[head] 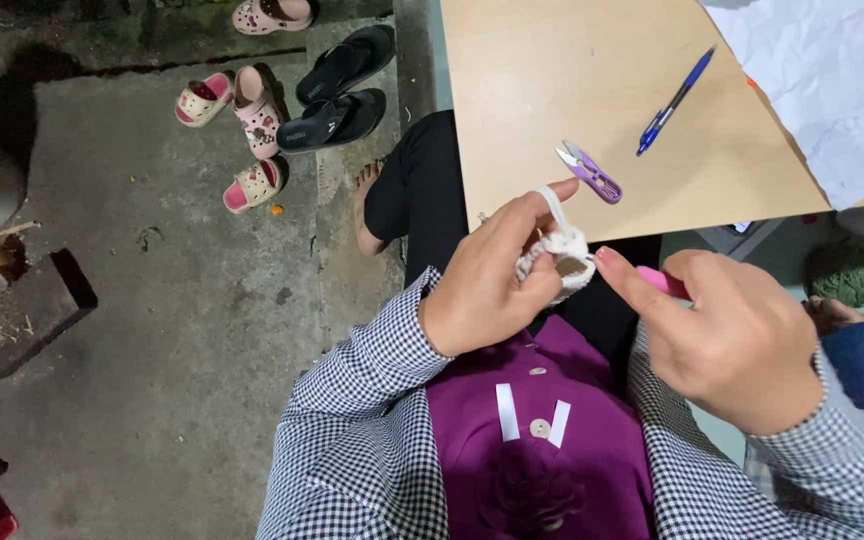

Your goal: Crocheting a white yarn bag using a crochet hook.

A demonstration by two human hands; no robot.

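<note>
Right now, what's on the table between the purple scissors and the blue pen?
Nothing. In the head view, only bare tan table shows between the purple scissors and the blue pen.

On my wooden board (552, 90) lie purple snips (589, 172), a blue pen (674, 101) and white paper (832, 80); at 11 o'clock, 2 black sandals (337, 95) and 4 pink clogs (252, 125).

The near part of the wooden table (552, 110) lies bare, so a hand could pass over its edge to the purple thread snips (589, 172). Farther right, a blue pen (674, 102) and a white sheet (832, 80) take up the surface. Left of the knees, the concrete floor (172, 330) is open up to the sandals (337, 95).
</note>
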